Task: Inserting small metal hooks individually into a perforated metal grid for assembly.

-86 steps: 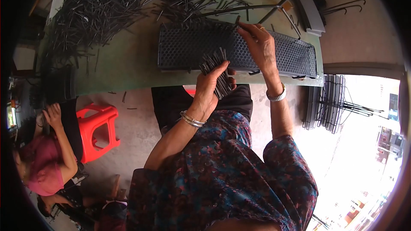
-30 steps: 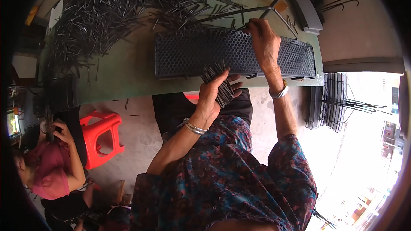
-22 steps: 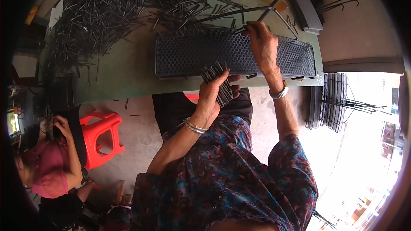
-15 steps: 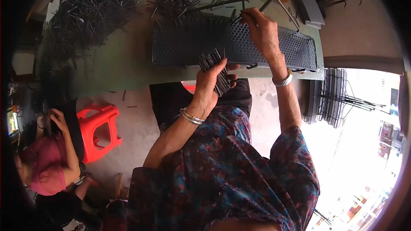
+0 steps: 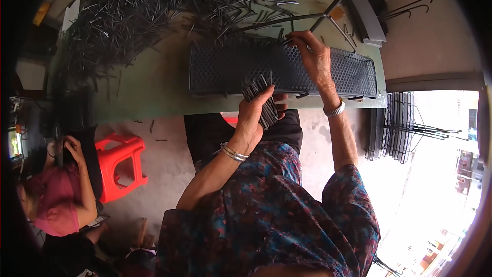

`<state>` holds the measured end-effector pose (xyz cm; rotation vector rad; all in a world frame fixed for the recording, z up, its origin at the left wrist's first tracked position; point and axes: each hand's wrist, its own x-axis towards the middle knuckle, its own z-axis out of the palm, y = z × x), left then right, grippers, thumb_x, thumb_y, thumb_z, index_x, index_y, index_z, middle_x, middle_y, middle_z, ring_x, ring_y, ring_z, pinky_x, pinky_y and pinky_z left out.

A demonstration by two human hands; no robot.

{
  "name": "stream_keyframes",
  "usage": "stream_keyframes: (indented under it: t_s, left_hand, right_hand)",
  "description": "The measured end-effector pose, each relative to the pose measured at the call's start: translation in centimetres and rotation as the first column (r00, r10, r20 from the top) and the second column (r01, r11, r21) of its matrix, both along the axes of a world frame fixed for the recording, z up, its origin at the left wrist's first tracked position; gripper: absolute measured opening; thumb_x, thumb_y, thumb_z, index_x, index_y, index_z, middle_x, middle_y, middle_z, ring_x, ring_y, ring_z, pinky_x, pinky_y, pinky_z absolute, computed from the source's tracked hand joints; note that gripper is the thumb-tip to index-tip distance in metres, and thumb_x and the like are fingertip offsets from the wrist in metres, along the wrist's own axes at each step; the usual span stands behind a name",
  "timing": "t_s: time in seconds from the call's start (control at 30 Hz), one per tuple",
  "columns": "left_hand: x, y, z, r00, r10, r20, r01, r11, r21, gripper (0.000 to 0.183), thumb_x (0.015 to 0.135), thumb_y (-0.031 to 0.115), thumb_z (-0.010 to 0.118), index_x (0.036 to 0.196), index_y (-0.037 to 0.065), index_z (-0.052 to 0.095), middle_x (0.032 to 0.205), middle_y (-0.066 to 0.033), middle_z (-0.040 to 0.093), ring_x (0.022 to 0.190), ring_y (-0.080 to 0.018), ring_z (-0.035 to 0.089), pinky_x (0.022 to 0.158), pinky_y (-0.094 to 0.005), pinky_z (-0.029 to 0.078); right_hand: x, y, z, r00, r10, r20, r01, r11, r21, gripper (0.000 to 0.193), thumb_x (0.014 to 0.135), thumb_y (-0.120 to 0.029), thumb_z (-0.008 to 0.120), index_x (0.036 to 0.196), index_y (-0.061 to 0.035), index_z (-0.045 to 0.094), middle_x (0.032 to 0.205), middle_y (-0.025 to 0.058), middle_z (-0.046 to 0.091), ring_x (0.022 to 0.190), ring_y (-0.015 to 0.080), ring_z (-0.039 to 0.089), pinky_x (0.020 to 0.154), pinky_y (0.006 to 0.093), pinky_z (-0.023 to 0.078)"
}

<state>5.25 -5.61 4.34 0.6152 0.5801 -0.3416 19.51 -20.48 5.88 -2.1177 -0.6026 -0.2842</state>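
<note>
A thick bundle of short thin black strips (image 5: pixel 267 115) is gripped in my left hand (image 5: pixel 251 118), their ends sticking out past the thumb. The hand is in front of the near edge of a long dark perforated panel (image 5: pixel 333 74) lying on the table. My right hand (image 5: pixel 316 60) is raised over the panel's far edge with thumb and forefinger pinched together. A thin dark strip (image 5: pixel 286 41) shows at those fingertips, though its far end blurs into the panel. Small dark clips show along the panel's near edge.
A large heap of loose black strips (image 5: pixel 138 10) covers the table's far left. Thin metal bars (image 5: pixel 320 15) rise behind the panel, beside a grey channel piece (image 5: pixel 361 13). Wire racks (image 5: pixel 400 128) stand right. A red stool (image 5: pixel 120 169) and a seated co-worker (image 5: pixel 61 195) are left.
The whole picture has shifted, so the table and panel appear lower. My right fingers stay pinched near the panel's far edge. My left hand keeps its bundle.
</note>
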Motion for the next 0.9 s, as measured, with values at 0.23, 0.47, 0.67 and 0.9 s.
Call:
stream_keyframes:
  t_s: [0.23,0.47,0.67,0.9]
  left_hand:
    - [0.2,0.0,-0.2,1.000,-0.009,0.004,0.008,1.000,0.015,0.016,0.091,0.020,0.063,0.102,0.008,0.062,0.091,-0.0152,0.070,0.072,-0.0251,0.069,0.060,-0.0356,0.056]
    - [0.2,-0.2,-0.6,1.000,0.016,0.008,-0.016,1.000,-0.015,0.018,0.089,0.020,0.065,0.101,0.006,0.062,0.088,-0.0147,0.070,0.071,-0.0249,0.069,0.057,-0.0351,0.056]
    - [0.2,-0.2,-0.7,0.999,0.036,0.024,-0.035,0.999,-0.028,0.018,0.087,0.021,0.067,0.098,0.007,0.063,0.086,-0.0132,0.070,0.068,-0.0236,0.069,0.056,-0.0341,0.056]
    - [-0.1,-0.4,-0.8,0.999,0.035,0.032,-0.034,0.999,-0.029,0.019,0.088,0.021,0.066,0.101,0.007,0.064,0.087,-0.0133,0.070,0.069,-0.0230,0.069,0.057,-0.0337,0.055]
  right_hand:
    - [1.0,0.3,-1.5,0.994,-0.053,0.098,0.056,0.998,-0.025,0.013,0.086,-0.010,0.064,0.098,-0.0070,0.067,0.083,0.0100,0.068,0.074,0.0247,0.067,0.065,0.0330,0.051]
    - [1.0,0.6,0.1,0.989,0.014,0.150,0.013,0.984,-0.177,0.016,0.087,-0.017,0.064,0.100,-0.0117,0.070,0.089,0.0077,0.068,0.077,0.0262,0.066,0.067,0.0345,0.051]
    - [0.5,0.7,0.7,0.988,-0.032,0.148,0.066,0.970,-0.234,0.020,0.088,-0.018,0.063,0.106,-0.0099,0.070,0.092,0.0095,0.068,0.079,0.0269,0.066,0.068,0.0336,0.050]
    - [1.2,0.7,-0.4,0.982,-0.040,0.184,0.084,0.968,-0.237,0.018,0.090,-0.018,0.059,0.103,-0.0121,0.069,0.091,0.0087,0.068,0.078,0.0297,0.066,0.066,0.0390,0.053]
